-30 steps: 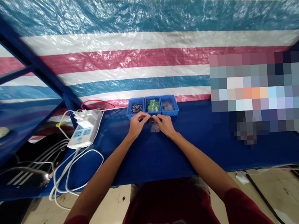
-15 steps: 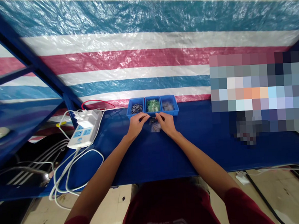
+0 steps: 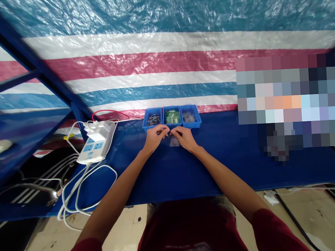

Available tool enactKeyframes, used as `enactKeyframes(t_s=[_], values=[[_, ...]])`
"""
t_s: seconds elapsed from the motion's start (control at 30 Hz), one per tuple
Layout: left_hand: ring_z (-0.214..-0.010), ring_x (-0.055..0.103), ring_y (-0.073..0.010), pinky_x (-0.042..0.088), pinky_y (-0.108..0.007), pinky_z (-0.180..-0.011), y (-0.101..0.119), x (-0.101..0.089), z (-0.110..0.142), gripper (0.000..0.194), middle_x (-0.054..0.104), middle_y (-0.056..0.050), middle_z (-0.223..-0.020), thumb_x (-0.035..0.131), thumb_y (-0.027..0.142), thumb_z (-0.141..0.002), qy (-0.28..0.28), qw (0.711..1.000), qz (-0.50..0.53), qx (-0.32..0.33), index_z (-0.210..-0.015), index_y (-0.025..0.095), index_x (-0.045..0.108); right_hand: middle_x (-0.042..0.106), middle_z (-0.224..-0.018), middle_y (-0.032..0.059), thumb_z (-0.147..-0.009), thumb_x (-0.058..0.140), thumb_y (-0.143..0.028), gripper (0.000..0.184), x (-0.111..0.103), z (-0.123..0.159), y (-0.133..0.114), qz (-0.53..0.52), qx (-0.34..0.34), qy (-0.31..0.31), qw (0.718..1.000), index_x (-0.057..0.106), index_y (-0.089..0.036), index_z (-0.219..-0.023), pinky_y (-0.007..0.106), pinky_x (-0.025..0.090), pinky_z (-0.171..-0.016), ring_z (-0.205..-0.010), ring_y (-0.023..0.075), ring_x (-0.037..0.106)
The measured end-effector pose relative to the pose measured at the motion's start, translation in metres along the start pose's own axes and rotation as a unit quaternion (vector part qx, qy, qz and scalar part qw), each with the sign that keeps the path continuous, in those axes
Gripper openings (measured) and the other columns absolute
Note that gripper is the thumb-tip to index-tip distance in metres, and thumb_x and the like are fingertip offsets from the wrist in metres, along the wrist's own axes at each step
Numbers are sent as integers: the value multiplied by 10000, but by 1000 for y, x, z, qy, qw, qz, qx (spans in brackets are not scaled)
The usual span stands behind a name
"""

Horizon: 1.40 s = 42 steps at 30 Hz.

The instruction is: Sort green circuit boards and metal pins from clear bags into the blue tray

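Observation:
My left hand (image 3: 155, 137) and my right hand (image 3: 186, 138) meet in front of three blue bins, fingertips almost touching. Both are closed in a pinch; whatever lies between the fingers is too small to make out. Just below the fingertips, a small clear plastic bag (image 3: 174, 142) lies on the blue table, partly covered by my right hand. Dark and silvery metal pieces (image 3: 154, 120) fill the left bin. The middle bin holds green packets (image 3: 172, 117), and clear bags (image 3: 188, 118) lie in the right one.
A white power strip (image 3: 93, 148) with plugged-in adapters sits on the left of the table (image 3: 170, 174), its white cables (image 3: 75, 182) looping over the front edge. Behind rises a striped plastic sheet (image 3: 153, 62). A blurred-out area covers the right side.
My right hand has moved left, bringing its fingertips closer to those of my left hand. The view has shifted slightly; bins and bag stay in place.

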<state>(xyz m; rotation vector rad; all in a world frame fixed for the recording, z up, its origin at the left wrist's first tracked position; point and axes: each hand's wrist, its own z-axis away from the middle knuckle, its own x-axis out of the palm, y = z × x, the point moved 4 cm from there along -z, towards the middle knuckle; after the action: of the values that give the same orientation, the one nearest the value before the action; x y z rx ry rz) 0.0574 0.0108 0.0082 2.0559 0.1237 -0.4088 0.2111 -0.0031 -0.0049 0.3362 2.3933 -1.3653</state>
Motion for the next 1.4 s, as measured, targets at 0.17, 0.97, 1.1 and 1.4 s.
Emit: enactKeyframes(t_s=[0.17,0.97,1.1,1.4], values=[[-479,493,-104,393,-240,-537,4,-1,0,416,577,19,-531,544,475,-908,-19,993,-102,51,-619,183,606,621,-670,15,-953,399,-534,489,-1,0,-1,10,17,-3,1000,616,-199,-671,256,410,-684,-639,145,535],[-771,685,-167,543,-291,-700,6,-2,2,355,726,-71,-849,593,471,-891,65,997,51,4,-700,186,506,542,-549,-12,-969,335,-579,569,5,1,5,58,12,-50,997,504,-203,-577,248,305,-591,-546,125,479],[-541,593,-110,503,-248,-561,3,-4,0,340,639,-5,-642,635,457,-866,77,994,79,-14,-699,180,528,545,-554,0,-975,337,-558,565,0,0,5,77,19,1,997,515,-203,-572,257,325,-605,-561,137,509],[-535,568,-103,498,-241,-577,-14,-2,-4,287,667,-14,-697,628,441,-861,4,999,33,-5,-870,161,691,562,-569,8,-973,392,-458,474,-11,0,6,105,36,91,990,581,-196,-625,260,344,-601,-549,144,505]])
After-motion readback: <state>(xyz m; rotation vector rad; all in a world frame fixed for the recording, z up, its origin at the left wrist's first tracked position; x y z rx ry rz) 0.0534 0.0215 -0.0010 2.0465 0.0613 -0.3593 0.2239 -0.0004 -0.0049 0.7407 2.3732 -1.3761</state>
